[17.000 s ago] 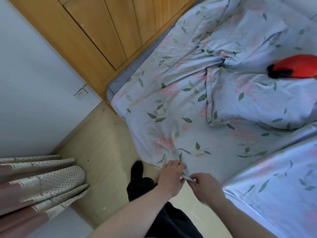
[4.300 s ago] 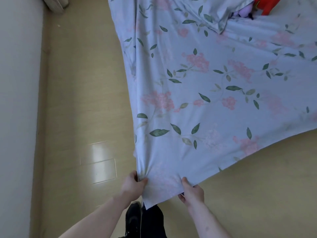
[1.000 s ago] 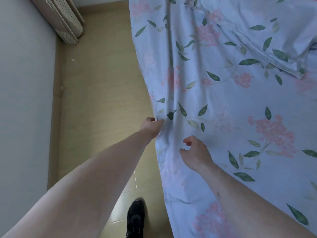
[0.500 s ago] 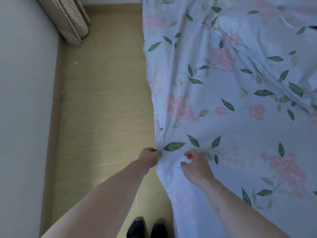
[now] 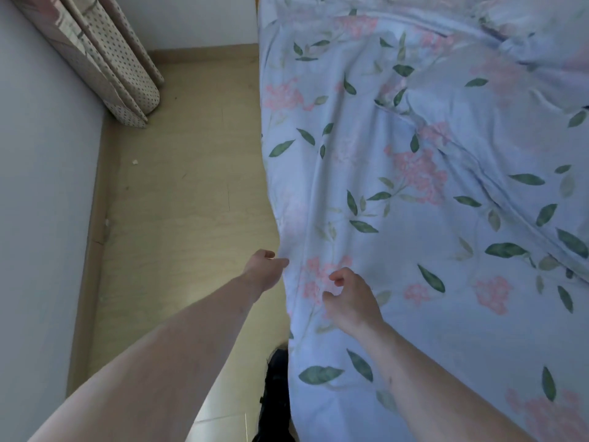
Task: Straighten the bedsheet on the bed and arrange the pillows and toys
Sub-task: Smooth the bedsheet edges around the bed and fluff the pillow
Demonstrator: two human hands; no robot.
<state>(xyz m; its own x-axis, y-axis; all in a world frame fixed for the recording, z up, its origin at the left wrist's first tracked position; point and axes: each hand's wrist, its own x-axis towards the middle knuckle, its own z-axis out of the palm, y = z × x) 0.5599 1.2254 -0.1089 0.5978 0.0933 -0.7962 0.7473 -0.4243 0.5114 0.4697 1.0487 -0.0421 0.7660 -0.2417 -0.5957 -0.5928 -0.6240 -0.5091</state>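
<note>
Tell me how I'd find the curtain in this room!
Start at the big flowery bedsheet on the right and cross the tan floor to the far left corner. There the curtain hangs bunched against the grey wall, the only dotted fabric.

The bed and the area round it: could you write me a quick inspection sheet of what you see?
Surface: bed covered by the floral bedsheet, which is wrinkled, its edge hanging over the side.
Job's things: bedsheet only; a fold of matching fabric lies upper right; no toys seen.
Clutter: small specks on the floor.
Hands: left hand at the sheet's edge, grip unclear; right hand above the sheet, fingers loosely curled, holding nothing.
Cables: nothing seen.
Surroundings: wall at left, dotted curtain in the corner, a dark shoe by the bed.
</note>
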